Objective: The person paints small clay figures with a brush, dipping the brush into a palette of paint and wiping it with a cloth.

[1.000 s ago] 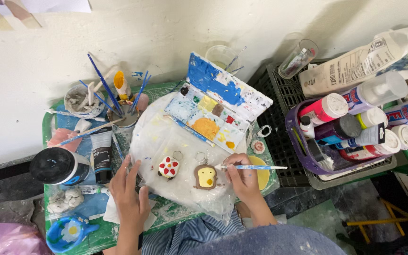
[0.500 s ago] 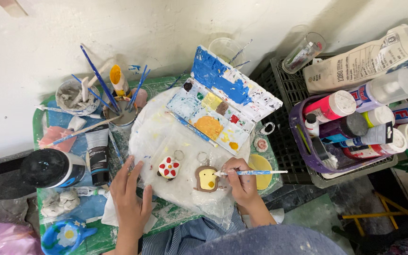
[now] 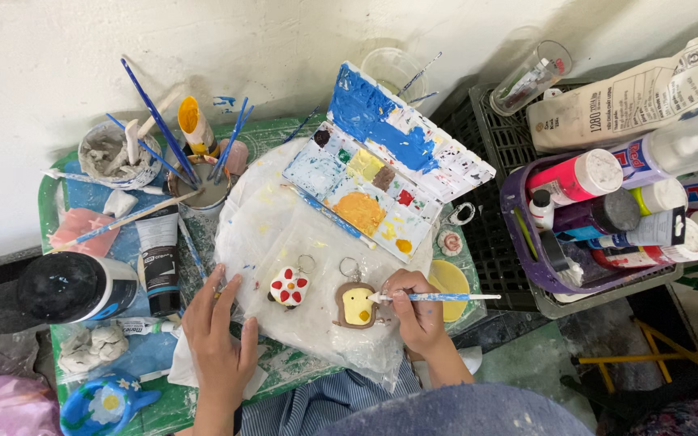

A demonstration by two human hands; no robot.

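Since a second ago little has moved: the right hand (image 3: 415, 311) still grips the paintbrush (image 3: 434, 297), tip on the yellow-faced keychain (image 3: 356, 306); the left hand (image 3: 218, 339) stays flat, open, at the keychain's nine o'clock.

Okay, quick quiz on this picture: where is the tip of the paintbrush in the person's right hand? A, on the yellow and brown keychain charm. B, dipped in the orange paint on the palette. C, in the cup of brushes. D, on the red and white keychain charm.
A: the right hand holds the paintbrush level, its tip touching the yellow and brown keychain charm on the plastic sheet.
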